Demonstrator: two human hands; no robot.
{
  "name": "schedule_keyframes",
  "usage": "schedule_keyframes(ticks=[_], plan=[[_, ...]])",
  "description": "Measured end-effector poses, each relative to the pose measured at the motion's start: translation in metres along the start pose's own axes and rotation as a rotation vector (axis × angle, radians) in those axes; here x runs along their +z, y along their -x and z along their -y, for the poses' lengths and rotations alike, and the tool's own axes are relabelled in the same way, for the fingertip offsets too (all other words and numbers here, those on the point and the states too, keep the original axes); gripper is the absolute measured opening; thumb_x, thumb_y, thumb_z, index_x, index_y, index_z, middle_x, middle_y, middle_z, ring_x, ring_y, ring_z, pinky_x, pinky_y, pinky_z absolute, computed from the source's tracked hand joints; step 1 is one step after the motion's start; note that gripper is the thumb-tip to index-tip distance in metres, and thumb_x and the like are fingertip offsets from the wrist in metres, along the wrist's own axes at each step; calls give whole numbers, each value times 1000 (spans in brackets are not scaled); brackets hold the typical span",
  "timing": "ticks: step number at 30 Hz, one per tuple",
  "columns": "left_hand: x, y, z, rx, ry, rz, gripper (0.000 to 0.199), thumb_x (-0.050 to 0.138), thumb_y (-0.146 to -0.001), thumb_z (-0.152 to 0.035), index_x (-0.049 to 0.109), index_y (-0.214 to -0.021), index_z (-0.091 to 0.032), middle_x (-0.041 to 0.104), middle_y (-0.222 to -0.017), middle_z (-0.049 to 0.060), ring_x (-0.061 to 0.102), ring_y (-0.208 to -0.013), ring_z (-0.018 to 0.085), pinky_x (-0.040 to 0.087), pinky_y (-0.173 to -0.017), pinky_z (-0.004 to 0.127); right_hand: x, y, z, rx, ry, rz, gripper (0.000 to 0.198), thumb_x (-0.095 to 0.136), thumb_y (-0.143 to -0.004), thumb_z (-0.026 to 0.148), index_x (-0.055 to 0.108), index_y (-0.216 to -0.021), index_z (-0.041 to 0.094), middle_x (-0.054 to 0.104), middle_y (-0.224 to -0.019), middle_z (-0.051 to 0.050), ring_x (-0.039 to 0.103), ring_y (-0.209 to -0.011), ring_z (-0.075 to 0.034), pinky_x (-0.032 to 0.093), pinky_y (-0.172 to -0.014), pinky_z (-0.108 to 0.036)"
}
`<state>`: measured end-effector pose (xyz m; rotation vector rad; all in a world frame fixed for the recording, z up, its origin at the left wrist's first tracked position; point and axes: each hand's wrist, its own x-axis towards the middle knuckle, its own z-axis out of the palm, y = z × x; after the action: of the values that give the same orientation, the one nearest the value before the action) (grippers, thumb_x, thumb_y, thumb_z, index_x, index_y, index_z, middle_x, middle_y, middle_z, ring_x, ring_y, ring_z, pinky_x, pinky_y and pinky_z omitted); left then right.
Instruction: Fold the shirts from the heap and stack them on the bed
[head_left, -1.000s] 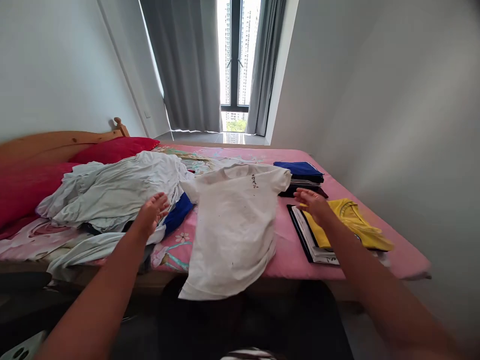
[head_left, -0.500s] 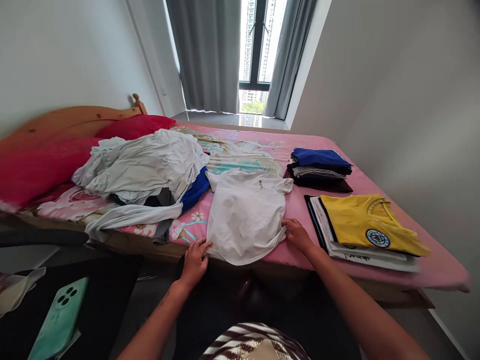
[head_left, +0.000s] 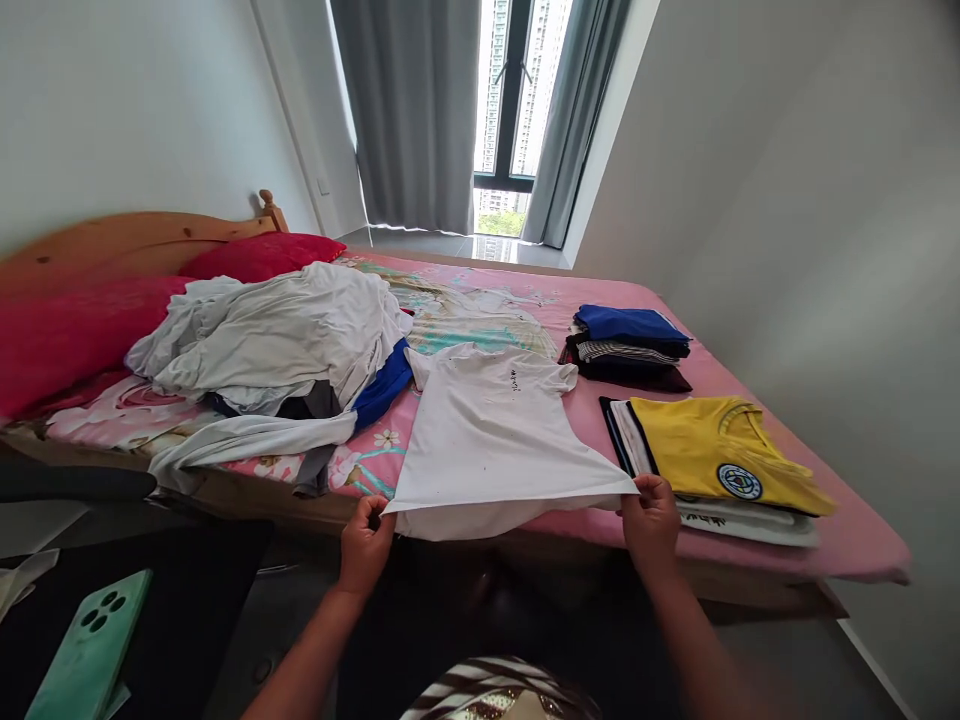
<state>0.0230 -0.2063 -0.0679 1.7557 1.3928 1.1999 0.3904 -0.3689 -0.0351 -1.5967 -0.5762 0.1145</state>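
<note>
A white T-shirt [head_left: 487, 430] with small dark lettering on its chest lies on the bed, collar toward the window. My left hand [head_left: 366, 545] pinches the left corner of its hem at the bed's front edge. The right corner of the hem is pinched in my right hand [head_left: 651, 525], beside the folded stack. Between the two hands the front layer of the hem is pulled taut and wide, while the back layer sags below it.
To the left is a heap of rumpled white clothes [head_left: 277, 330] by red pillows [head_left: 82, 335]. At right sit a stack topped by a yellow shirt [head_left: 697, 445] and a stack topped by blue cloth [head_left: 630, 323]. A green phone [head_left: 90, 645] rests on a black surface, lower left.
My right hand has moved right and a little toward me, stretching the hem. My left hand has shifted slightly left and down. The front layer has lifted from the back.
</note>
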Motion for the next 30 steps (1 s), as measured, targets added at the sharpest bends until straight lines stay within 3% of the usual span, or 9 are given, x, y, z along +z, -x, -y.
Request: schedule_keyframes(ticks=[4,9,11,14,18,21,24,27,30], plan=[[7,4,6,-84,106,8,31,56,-75,-49,52,-79,-19,55,-66,-2,51,-59,13,43,-58,23,-6,22,-13,84,20,-22,38,60,-73,49,53,-93,18,58,-77,-1,54,-62,-14,44,-54,-25],[-4,17,32,-38,12,238,28,60,-69,-39,60,-91,-20,66,-83,2,61,-77,19,48,-74,28,-25,37,-40,63,301,44,35,54,-76,49,59,-92,18,59,-72,-2,51,-60,-16,41,-59,-28],[-10,19,38,-33,-19,263,30,60,-65,-35,62,-92,-21,67,-88,3,62,-80,20,48,-77,30,-29,41,-44,66,327,61,35,53,-75,49,59,-91,18,61,-75,-3,53,-64,-18,42,-63,-30],[-11,17,35,-114,-6,167,32,59,-66,-40,61,-90,-20,66,-79,2,60,-71,19,48,-69,29,-24,46,-46,57,250,84,39,53,-74,48,58,-97,17,65,-90,-8,59,-78,-22,45,-72,-32],[-1,6,17,-300,189,-22,39,58,-63,-51,56,-84,-18,61,-68,0,55,-61,17,45,-59,28,-13,47,-42,50,210,247,38,54,-71,36,59,-104,17,67,-97,-8,61,-84,-23,46,-73,-32],[0,-4,-1,-389,288,-111,42,62,-59,-51,54,-84,-18,57,-63,-3,51,-55,15,43,-55,26,-17,38,-32,59,205,130,36,51,-73,36,61,-100,16,68,-92,-8,61,-80,-22,46,-71,-31],[-6,-13,-12,-352,328,-184,42,66,-57,-48,54,-85,-18,59,-66,-3,53,-59,13,43,-57,24,-31,28,-19,32,183,23,41,50,-76,41,58,-107,16,67,-94,-8,60,-83,-22,45,-72,-30],[-10,-7,-7,-343,365,-154,42,69,-58,-47,55,-84,-19,59,-67,-3,53,-59,12,41,-55,21,-42,29,-15,-9,269,114,43,46,-77,38,57,-113,19,65,-107,-8,58,-97,-25,43,-81,-33],[-9,18,13,-357,366,15,41,71,-56,-46,55,-83,-19,62,-66,-2,56,-58,14,43,-53,22,-47,40,-25,59,303,132,48,41,-72,33,58,-115,20,62,-114,-7,57,-101,-25,42,-85,-34]])
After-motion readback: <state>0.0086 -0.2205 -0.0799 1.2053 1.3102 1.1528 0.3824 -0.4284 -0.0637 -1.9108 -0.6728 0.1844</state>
